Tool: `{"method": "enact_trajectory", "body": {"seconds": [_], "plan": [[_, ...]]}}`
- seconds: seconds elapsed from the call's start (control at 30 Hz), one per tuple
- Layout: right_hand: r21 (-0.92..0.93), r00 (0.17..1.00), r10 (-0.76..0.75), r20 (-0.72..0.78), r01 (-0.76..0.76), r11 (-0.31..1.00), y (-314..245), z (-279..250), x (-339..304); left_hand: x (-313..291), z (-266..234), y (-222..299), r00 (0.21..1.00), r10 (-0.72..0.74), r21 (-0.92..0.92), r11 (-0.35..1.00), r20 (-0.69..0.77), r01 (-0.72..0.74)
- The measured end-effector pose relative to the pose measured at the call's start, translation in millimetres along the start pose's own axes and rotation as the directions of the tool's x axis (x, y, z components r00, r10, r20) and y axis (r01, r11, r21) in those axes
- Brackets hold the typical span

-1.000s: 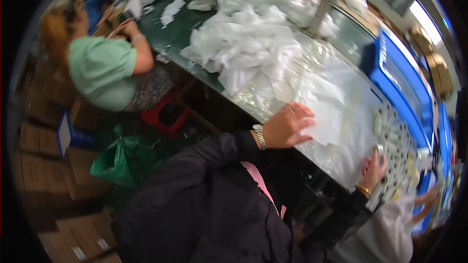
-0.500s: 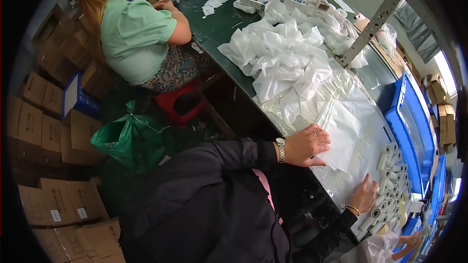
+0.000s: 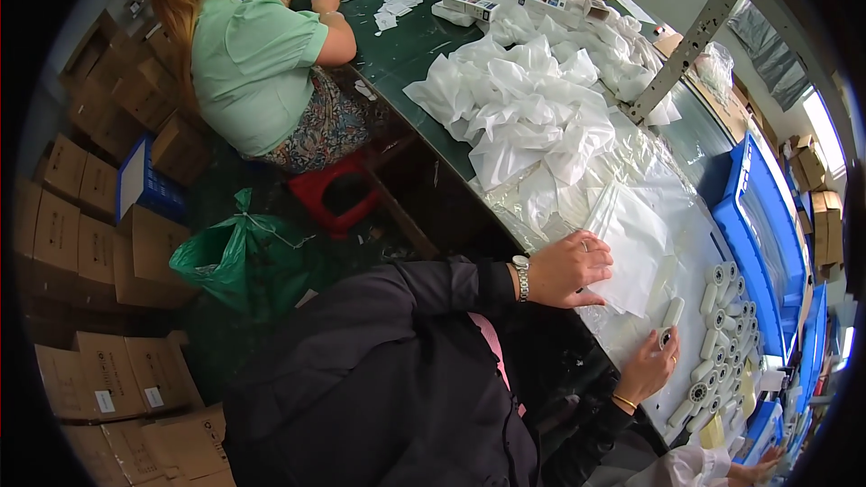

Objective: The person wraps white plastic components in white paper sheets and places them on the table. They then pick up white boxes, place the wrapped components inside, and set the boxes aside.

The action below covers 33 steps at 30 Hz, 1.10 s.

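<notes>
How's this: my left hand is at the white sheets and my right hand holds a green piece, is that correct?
Only the colour is wrong: the head view shows your right hand holding a white piece, not green. Your left hand is at the white sheets, as you said.

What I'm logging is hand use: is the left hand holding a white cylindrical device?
No, the right hand grips the white cylindrical device.

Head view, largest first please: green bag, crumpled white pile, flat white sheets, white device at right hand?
1. Crumpled white pile
2. Green bag and flat white sheets: too alike to rank
3. White device at the right hand
</notes>
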State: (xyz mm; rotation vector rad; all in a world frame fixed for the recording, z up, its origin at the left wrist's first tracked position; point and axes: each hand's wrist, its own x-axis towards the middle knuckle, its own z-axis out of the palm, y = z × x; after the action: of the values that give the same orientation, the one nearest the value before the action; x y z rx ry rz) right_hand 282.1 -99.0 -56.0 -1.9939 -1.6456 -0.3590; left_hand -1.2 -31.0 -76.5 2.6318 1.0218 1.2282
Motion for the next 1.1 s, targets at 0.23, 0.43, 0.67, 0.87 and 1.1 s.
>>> {"method": "enact_trajectory", "body": {"seconds": [0.23, 0.43, 0.67, 0.87, 1.1], "plan": [[0.049, 0.989, 0.136, 0.057, -0.139, 0.989, 8.8, -9.3, -5.2, 2.8, 1.8, -2.6, 0.999, -0.033, -0.096, 0.995, -0.017, 0.031], [0.883, 0.91, 0.415, 0.023, -0.213, 0.418, -58.8, 9.8, 0.9, 18.0, -3.2, -20.0, 0.993, 0.0, -0.188, 0.982, -0.117, -0.022], [0.96, 0.954, 0.301, -0.009, -0.076, 0.27, -99.5, 35.4, -21.8, 16.6, 7.8, -11.7, 0.979, -0.192, -0.171, 0.969, -0.066, 0.179], [0.929, 0.968, 0.242, -0.068, -0.027, 0.369, -96.2, 41.6, -31.4, 14.7, 5.0, -6.4, 0.939, -0.312, -0.006, 0.949, -0.145, 0.314], [0.885, 0.984, 0.156, -0.085, 0.003, 0.466, -96.8, 40.8, -35.9, 24.2, -14.6, -17.7, 0.991, -0.093, -0.146, 0.983, 0.101, 0.107]]}}
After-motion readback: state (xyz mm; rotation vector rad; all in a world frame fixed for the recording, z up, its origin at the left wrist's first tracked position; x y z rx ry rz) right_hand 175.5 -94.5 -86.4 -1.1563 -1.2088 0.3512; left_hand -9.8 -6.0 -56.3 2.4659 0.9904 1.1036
